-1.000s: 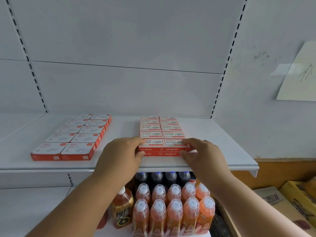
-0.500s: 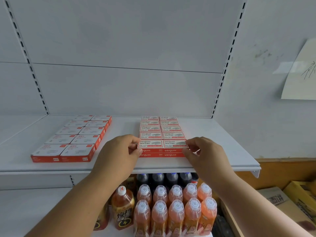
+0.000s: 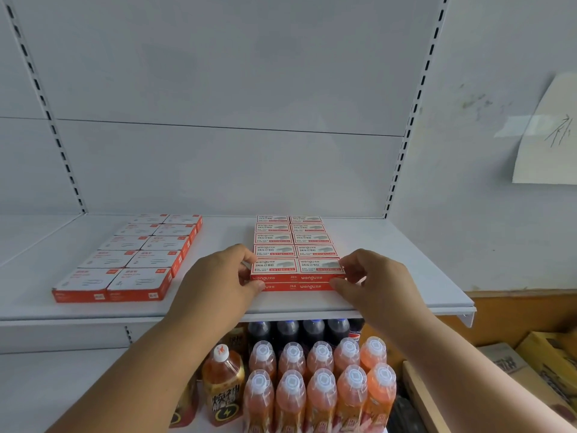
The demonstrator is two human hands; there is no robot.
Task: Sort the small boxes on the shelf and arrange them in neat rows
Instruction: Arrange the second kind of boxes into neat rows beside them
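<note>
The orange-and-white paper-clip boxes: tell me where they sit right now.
In the head view, the orange-and-white paper-clip boxes lie in two rows on the white shelf's left side, apart from the red staple boxes both hands hold.

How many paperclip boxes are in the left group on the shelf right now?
10, in the left group: two columns of five running from the shelf front edge to the back panel, one layer visible; none seem hidden.

bare shelf between box blocks, seemingly passable

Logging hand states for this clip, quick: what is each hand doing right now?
Left hand: pinches the left end of the front staple boxes.
Right hand: pinches their right end.
</note>
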